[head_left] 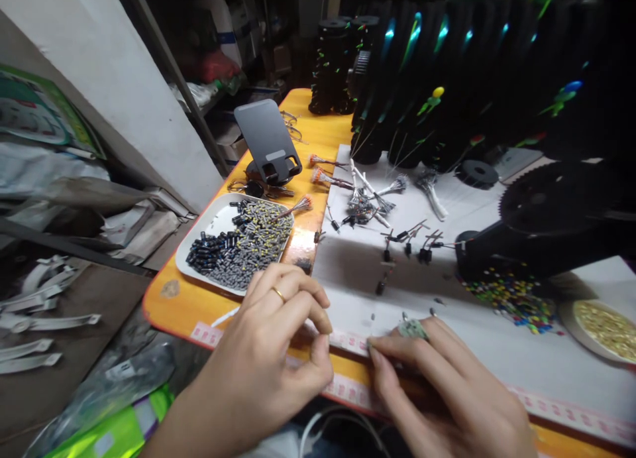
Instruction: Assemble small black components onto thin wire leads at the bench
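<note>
In the head view, both hands are over the front edge of the orange bench (166, 305). The left hand (265, 342), a gold ring (278, 293) on one finger, has its thumb and index fingertips together; whether anything is between them cannot be told. The right hand (454, 378) is just apart from it, its thumb and index fingertips pressed together at the edge of the white sheet (338, 272); anything pinched there is too small to make out. A grey-green scrap (413, 329) lies against its fingers.

Pink-marked tape (571, 410) runs along the front of the bench, partly hidden by the hands. Just beyond the left hand is a white tray (197, 227) holding small grey and yellow parts (261, 232) and black parts (211, 252). A dark stand (268, 140) is behind the tray, and three orange-tipped wire bundles (325, 177) lie to the tray's right and beyond it.

On the sheet, beyond the right hand, are white-sleeved bundles (434, 196) and small black pieces with leads (426, 254). Further right lie multicoloured beads (517, 299), a bowl (571, 322) of gold-coloured bits (603, 329) and a black toothed wheel (536, 196).
</note>
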A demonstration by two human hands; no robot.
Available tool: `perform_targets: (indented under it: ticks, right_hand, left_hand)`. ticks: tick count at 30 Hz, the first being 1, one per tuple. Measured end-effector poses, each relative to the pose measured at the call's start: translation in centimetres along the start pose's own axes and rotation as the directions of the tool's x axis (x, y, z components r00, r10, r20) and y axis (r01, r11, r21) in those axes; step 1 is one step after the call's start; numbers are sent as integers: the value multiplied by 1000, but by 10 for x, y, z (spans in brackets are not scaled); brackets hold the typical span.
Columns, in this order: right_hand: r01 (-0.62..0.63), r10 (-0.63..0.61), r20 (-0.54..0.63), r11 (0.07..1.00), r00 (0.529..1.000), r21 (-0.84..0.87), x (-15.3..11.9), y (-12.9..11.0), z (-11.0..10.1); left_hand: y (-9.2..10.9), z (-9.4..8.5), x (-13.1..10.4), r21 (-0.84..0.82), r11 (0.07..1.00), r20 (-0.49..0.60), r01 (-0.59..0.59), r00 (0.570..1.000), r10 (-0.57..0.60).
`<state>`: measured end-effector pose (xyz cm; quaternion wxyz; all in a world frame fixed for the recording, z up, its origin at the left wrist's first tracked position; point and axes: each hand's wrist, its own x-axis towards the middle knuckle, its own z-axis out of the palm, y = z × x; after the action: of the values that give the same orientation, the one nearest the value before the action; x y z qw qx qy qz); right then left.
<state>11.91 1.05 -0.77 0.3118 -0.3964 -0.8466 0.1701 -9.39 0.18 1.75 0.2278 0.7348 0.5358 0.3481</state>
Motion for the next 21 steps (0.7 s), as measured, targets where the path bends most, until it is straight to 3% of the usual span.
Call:
perform_targets:
  ticks: [4, 7, 9, 11, 16, 21]
  right_hand:
    - [-50, 50, -24, 999, 998, 20, 0, -2, 2]
    - [-28, 29, -22, 999, 999, 35, 0, -1, 3]
    - [-2, 3, -22, 999, 1000, 53, 0, 1, 3]
    - [3, 0, -41, 998, 999, 67, 0, 1, 2]
    - [-11, 16, -65, 997, 998, 73, -2, 1, 2]
    - [-11, 15, -64, 997, 998, 73, 0, 1, 4]
  left_hand:
    - [6, 4, -4, -257, 960, 45, 106, 994, -97]
    - [9, 9, -3, -528, 817, 203, 233, 968, -145]
    - [11, 12, -2, -602, 739, 295, 302, 944, -145]
    - [11, 15, 0, -564, 762, 305, 319, 938, -167]
    - [7, 18, 1, -303, 922, 225, 239, 959, -175]
    - [6, 13, 1, -177, 974, 200, 139, 974, -102]
